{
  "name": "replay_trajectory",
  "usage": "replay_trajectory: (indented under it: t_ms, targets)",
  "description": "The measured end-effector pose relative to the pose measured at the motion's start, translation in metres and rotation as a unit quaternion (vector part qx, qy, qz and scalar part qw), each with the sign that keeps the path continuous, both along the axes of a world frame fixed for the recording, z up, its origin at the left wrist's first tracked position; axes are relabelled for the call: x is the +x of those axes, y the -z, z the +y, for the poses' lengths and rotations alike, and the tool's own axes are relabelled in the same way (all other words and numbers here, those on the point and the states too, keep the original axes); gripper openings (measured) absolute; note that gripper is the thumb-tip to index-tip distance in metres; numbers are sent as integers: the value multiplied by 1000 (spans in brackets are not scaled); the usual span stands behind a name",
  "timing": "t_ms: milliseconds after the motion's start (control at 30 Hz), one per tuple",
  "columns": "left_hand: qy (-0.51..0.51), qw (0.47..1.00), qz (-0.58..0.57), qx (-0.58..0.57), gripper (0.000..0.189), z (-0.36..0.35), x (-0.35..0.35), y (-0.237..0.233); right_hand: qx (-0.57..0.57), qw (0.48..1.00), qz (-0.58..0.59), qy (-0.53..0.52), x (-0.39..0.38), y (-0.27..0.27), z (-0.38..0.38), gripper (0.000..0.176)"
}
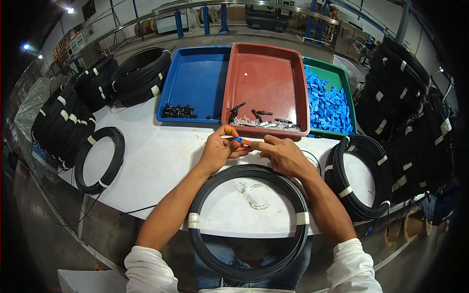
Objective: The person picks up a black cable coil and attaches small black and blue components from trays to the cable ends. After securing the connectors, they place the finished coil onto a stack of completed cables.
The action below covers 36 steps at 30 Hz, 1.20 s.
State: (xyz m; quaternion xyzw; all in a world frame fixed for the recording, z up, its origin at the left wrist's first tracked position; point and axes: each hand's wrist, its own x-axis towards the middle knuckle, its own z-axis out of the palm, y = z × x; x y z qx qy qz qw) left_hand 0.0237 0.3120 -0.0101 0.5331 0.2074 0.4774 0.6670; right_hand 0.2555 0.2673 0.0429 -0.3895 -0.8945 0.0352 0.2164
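My left hand (220, 150) is closed in a pinch on a small blue connector (238, 140), close to the front edge of the red tray. Orange coverings wrap some of its fingertips. Right beside it, my right hand (283, 155) has its fingertips pressed together at the connector's end; what they hold is too small to make out. Below both hands, a coil of black cable (249, 171) bound with white tape leans over the table's front edge onto my lap, between my forearms.
Behind my hands stand a blue tray (195, 80) with black parts, a red tray (266, 73) with black and clear pieces, and a green tray (320, 63) full of blue connectors. More cable coils (100, 183) flank the white table (146, 151) on both sides.
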Motion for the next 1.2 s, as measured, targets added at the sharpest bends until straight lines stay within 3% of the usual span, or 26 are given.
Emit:
replay_trajectory:
  t_ms: [433,533,600,633,667,733,767,833,1200]
  targets:
    - [15,999,-26,-34,42,4,-3,6,-91,995,25,-11,-1,-8,-1,40]
    - [14,998,-37,-42,38,-2,0,-5,-102,992,74,-14,-2,-7,-4,42]
    - [12,998,-47,-45,36,-5,3,-13,-67,977,201,-4,-2,0,-3,36]
    - [-29,999,-9,-13,31,-6,4,-15,-139,964,221,58,-1,-3,-5,35]
    - [-70,997,29,18,27,-7,5,-16,-140,964,220,57,3,3,-3,35]
    - [-102,993,39,49,22,-7,3,-17,-52,966,251,36,11,16,3,31]
    - [-128,982,100,99,21,-7,-1,-16,-14,964,262,35,13,21,4,26]
    - [-172,960,172,137,23,-9,-2,-18,-8,955,293,36,12,21,2,25]
    - [-219,930,190,224,31,-21,0,-27,44,940,335,45,8,25,3,23]
